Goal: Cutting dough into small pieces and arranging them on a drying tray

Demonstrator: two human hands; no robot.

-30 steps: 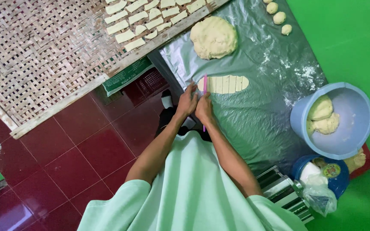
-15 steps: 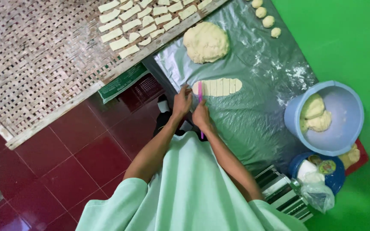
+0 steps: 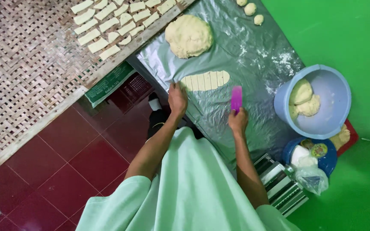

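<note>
The counter (image 3: 253,60) is covered in glossy, creased plastic sheet dusted with flour. The dough strip (image 3: 205,80) looks soft and matt, the scraper (image 3: 236,98) smooth plastic, the tray (image 3: 26,72) rough woven bamboo.

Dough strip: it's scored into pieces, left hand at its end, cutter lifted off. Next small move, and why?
Probably pick up the end piece with the left hand. The dough strip is already cut across its length, the right hand holds the pink cutter clear of it, and cut pieces already lie on the woven tray.
</note>
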